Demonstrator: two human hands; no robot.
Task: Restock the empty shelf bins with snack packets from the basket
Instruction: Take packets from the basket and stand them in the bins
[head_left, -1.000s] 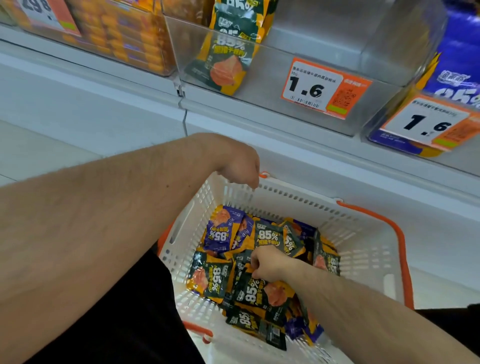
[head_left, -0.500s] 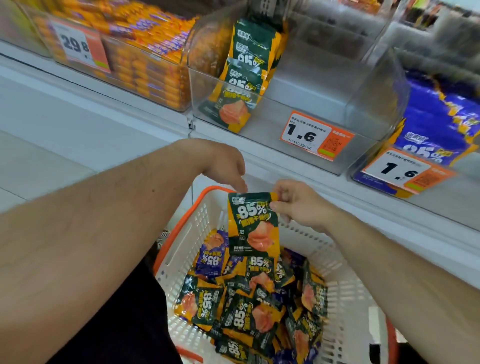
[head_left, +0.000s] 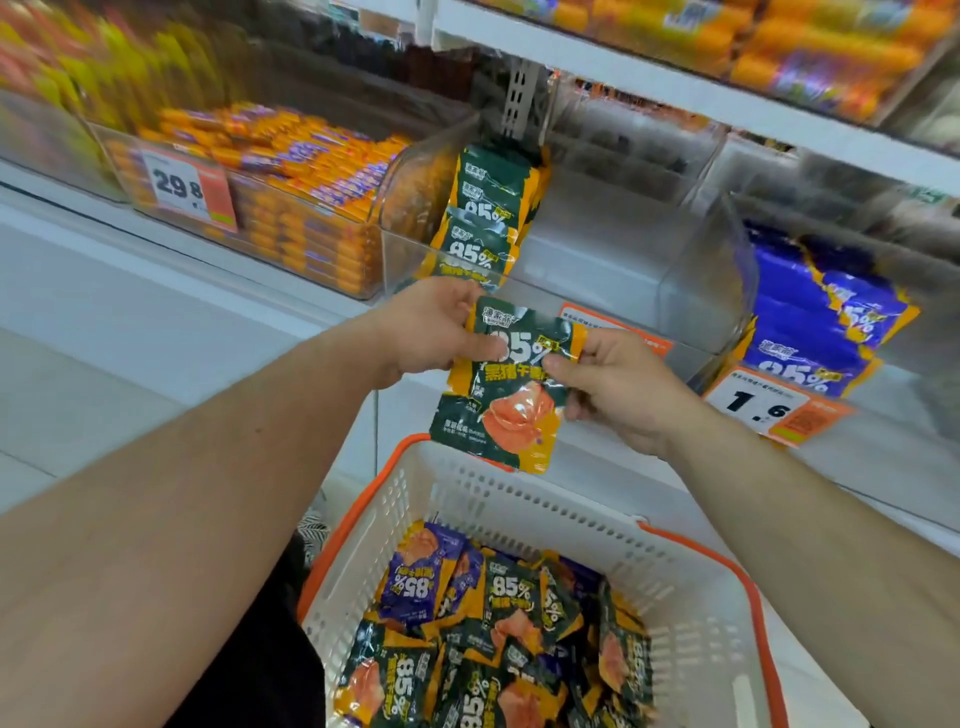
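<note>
A dark green and orange snack packet (head_left: 506, 395) marked 85% hangs upright in front of the clear shelf bin (head_left: 691, 291). My left hand (head_left: 431, 332) pinches its upper left corner and my right hand (head_left: 618, 384) pinches its upper right edge. The bin holds a few green packets (head_left: 488, 213) standing at its left side; the rest of it is bare. Below, a white basket (head_left: 524, 514) with orange rim holds several green and purple packets (head_left: 498, 639).
A bin of orange and purple bars (head_left: 301, 192) with a 29.8 tag stands to the left. A bin of purple packets (head_left: 821, 322) with a 1.6 tag sits to the right. More stock fills the upper shelf (head_left: 727, 41).
The packet has risen from just above the basket to bin height. My left hand has taken hold of its top corner alongside my right hand. The view tilted upward.
</note>
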